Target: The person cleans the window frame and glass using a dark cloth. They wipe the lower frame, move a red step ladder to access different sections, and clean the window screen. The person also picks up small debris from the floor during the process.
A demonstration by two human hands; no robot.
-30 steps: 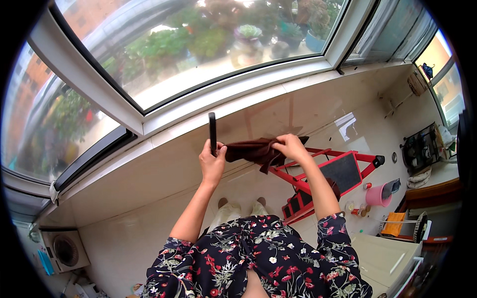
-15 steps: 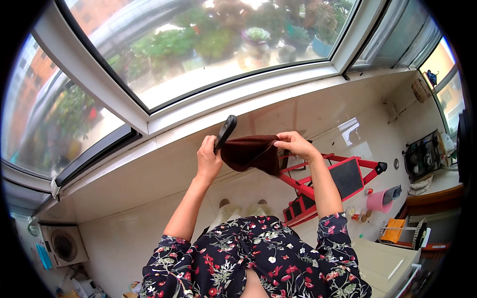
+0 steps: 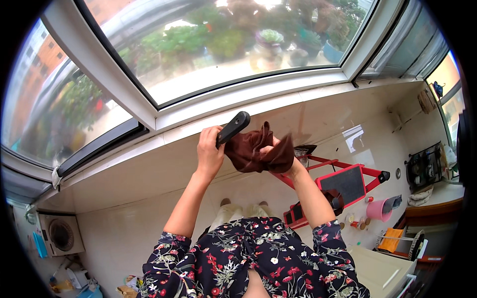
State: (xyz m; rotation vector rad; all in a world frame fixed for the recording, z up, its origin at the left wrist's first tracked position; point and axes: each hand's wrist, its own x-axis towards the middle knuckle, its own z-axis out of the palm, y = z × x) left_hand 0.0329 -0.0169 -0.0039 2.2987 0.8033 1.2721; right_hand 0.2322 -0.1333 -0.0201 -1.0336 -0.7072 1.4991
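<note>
My left hand (image 3: 210,150) is closed around a black handle (image 3: 234,127), whose rounded end points up and to the right. The rest of that tool is hidden, so its kind does not show. Against my left fingers lies a dark brown cloth (image 3: 248,153), bunched and folded. My right hand (image 3: 271,145) is closed on the cloth from the right, with folds covering most of its fingers. Both hands are held up in front of me, just below the window sill (image 3: 253,107).
A red step ladder (image 3: 340,185) with black treads stands at the right, below my right forearm. Beyond it are a pink bucket (image 3: 379,210) and small items on the floor. A washing machine (image 3: 60,234) stands far left. Potted plants (image 3: 270,38) show behind the window glass.
The cloth hung spread between my hands, its edge pinched by my right fingers. Now it is gathered in folds around my right hand, which has come lower and closer to the left.
</note>
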